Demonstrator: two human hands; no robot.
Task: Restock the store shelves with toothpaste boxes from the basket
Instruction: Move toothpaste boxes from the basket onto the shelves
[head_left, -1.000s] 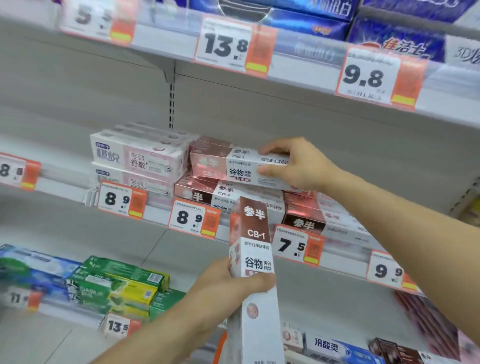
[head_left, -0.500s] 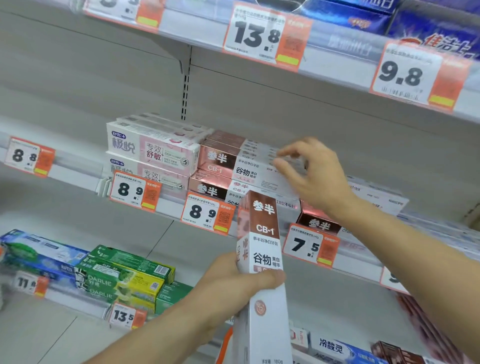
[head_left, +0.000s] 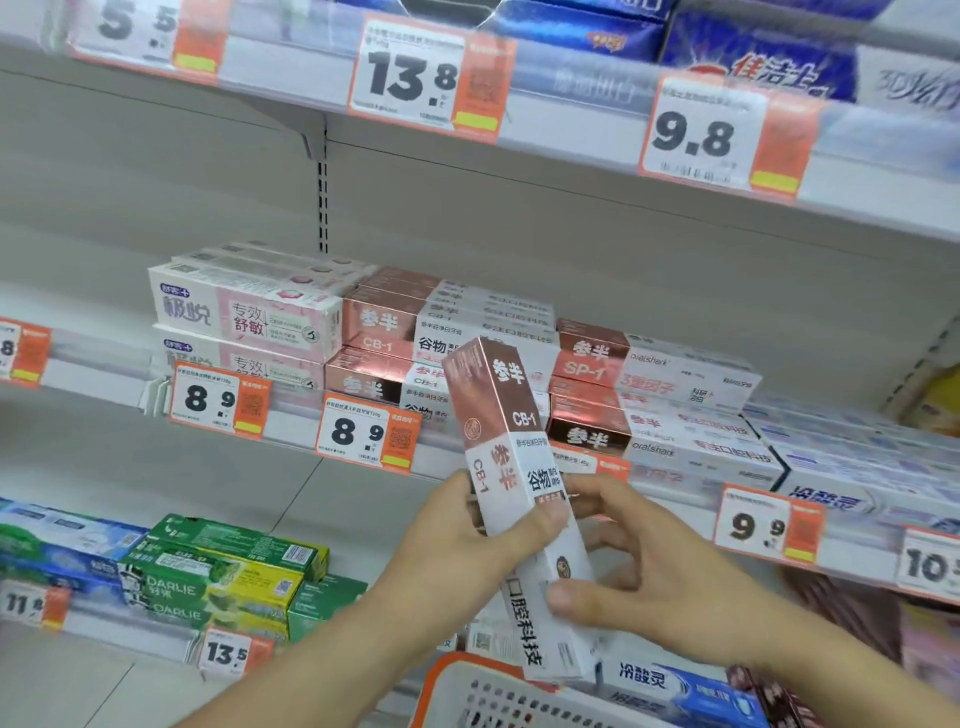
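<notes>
One CB-1 box (head_left: 519, 499), held near upright; left hand (head_left: 462, 551) grips its middle, right hand (head_left: 639, 566) pinches lower. One basket (head_left: 467, 691) below.

Bare forearms (head_left: 291, 670), no sleeves

The right hand (head_left: 639, 577), which a second ago pressed a copper-and-white box into the stack of matching boxes (head_left: 441, 332) on the middle shelf, has left that stack and come down in front of the shelf edge. It now grips the lower half of the toothpaste box (head_left: 519, 499) held below the stack, thumb across its front face. That box, upright a second ago in the left hand (head_left: 467, 545) alone, now tilts, copper top leaning left (both hands on it). An orange-rimmed basket (head_left: 467, 686) has come into sight beneath the box.
</notes>
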